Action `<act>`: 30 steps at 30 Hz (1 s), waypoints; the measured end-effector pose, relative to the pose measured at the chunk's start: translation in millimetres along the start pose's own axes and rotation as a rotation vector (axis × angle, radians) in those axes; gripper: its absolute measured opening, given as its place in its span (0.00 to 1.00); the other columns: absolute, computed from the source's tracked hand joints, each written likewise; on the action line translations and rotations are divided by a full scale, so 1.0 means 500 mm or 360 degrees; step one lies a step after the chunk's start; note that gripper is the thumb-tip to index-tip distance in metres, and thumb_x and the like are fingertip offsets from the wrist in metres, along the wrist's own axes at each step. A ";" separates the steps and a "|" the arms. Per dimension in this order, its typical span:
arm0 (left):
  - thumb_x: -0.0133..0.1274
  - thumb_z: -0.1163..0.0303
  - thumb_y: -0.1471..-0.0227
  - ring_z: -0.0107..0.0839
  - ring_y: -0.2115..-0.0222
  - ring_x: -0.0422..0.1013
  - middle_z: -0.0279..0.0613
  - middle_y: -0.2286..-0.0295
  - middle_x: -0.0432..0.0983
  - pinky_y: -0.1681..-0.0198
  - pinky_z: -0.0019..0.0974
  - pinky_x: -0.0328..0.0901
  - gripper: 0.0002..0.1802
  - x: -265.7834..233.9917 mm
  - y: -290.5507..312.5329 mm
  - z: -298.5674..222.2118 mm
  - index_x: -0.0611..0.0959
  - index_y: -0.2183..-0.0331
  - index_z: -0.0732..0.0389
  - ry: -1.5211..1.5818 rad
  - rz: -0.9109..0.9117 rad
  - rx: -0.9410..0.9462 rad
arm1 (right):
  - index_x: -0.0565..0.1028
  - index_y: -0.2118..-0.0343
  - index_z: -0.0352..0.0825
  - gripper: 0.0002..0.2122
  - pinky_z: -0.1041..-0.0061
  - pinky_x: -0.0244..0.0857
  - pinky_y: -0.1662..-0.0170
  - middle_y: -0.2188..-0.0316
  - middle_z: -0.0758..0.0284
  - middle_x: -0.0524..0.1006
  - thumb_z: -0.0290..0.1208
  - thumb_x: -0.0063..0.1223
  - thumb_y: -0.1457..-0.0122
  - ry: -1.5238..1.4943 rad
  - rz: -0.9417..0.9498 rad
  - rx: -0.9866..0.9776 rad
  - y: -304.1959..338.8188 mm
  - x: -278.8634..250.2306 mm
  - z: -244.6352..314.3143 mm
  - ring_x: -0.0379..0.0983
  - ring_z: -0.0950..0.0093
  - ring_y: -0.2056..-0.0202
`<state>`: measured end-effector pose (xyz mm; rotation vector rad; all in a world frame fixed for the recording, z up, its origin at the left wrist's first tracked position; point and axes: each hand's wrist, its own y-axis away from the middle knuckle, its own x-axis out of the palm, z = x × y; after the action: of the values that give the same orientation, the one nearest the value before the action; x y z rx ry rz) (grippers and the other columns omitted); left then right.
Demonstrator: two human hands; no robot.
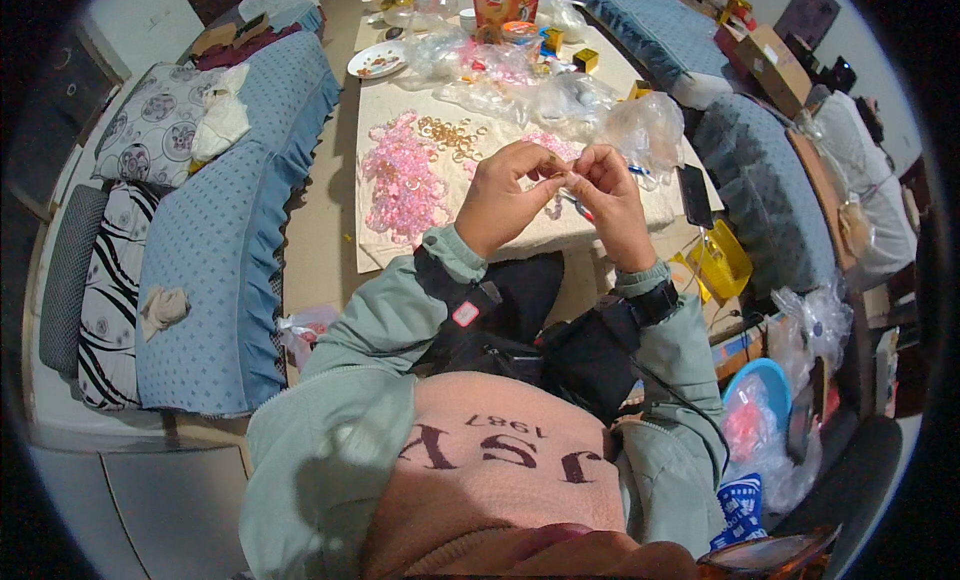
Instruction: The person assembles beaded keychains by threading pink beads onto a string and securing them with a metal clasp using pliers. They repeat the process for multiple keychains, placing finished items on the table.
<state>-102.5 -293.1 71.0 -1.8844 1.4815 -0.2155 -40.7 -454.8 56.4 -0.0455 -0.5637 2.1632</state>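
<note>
I see a tiny piece (566, 173), too small to read its pointing or long axis; it sits between left hand (510, 195) and right hand (612, 202), both pinching it, close together above the table (400, 97). Pink bead heap (403, 180), gold rings (450, 136) to their left; blue-covered sofas (205, 280) flank

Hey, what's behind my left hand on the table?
Beyond your left hand lie gold-coloured rings, small pink pieces and, farther back, clear plastic bags. Whatever the hand directly covers can't be seen.
</note>
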 end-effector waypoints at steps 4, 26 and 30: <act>0.63 0.74 0.53 0.25 0.72 0.74 0.39 0.73 0.79 0.67 0.29 0.68 0.07 0.001 0.008 0.006 0.84 0.69 0.63 0.0120 0.0038 -0.0161 | 0.66 0.64 0.34 0.08 0.86 0.62 0.64 0.69 0.75 0.69 0.22 0.56 0.41 -0.0035 -0.0014 0.0235 0.004 -0.009 -0.002 0.66 0.86 0.68; 0.61 0.76 0.50 0.20 0.70 0.73 0.35 0.72 0.80 0.65 0.25 0.68 0.06 0.018 0.038 0.056 0.82 0.68 0.65 0.0502 0.0073 -0.0630 | 0.71 0.61 0.32 0.06 0.84 0.64 0.59 0.68 0.73 0.73 0.21 0.54 0.40 -0.0047 -0.0172 0.0509 0.019 -0.001 -0.041 0.70 0.83 0.64; 0.60 0.78 0.49 0.21 0.69 0.74 0.36 0.71 0.80 0.65 0.26 0.69 0.04 0.022 0.048 0.070 0.82 0.68 0.66 0.0565 -0.0017 -0.0674 | 0.70 0.62 0.31 0.05 0.84 0.65 0.61 0.69 0.73 0.72 0.20 0.53 0.40 0.0109 -0.0256 0.0287 0.023 0.013 -0.054 0.69 0.84 0.66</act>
<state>-98.8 -290.2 27.7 -2.2764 1.8691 -0.2681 -47.3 -445.7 28.6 0.0229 -0.3205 2.0386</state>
